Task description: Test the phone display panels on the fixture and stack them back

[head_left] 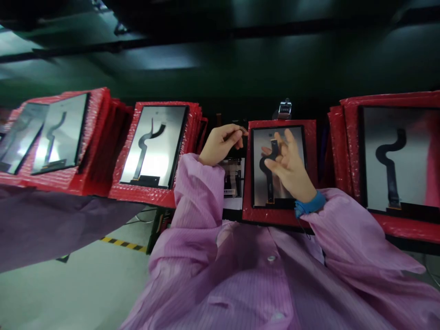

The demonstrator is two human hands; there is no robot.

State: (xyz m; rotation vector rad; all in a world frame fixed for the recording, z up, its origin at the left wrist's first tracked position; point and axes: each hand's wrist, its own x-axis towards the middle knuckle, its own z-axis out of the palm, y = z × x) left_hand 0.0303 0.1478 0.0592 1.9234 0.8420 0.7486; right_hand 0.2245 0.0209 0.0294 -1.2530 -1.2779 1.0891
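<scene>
My left hand [222, 143] is closed in a pinch just left of the middle screen, with a small brownish strip [244, 130] at its fingertips. What kind of strip it is, I cannot make out. Over the tablet-sized display panel [257, 183] hovers my right hand [287, 158], its fingers apart and nothing visible between them. It is close to the panel's black ribbon cable [270, 183], partly covering its upper bend; whether they touch, I cannot tell. The panel lies on a red bubble-wrap pad [250, 214]. A blue band [310, 205] circles my right wrist.
Stacks of red bubble-wrap sleeves [160, 197] flank me, topped by panels [154, 137] with ribbon cables; another panel [415, 160] lies right. A metal clip [285, 108] stands behind the middle pad. A labelled sheet [233, 201] lies between. Another person's sleeve [62, 224] reaches in from the left.
</scene>
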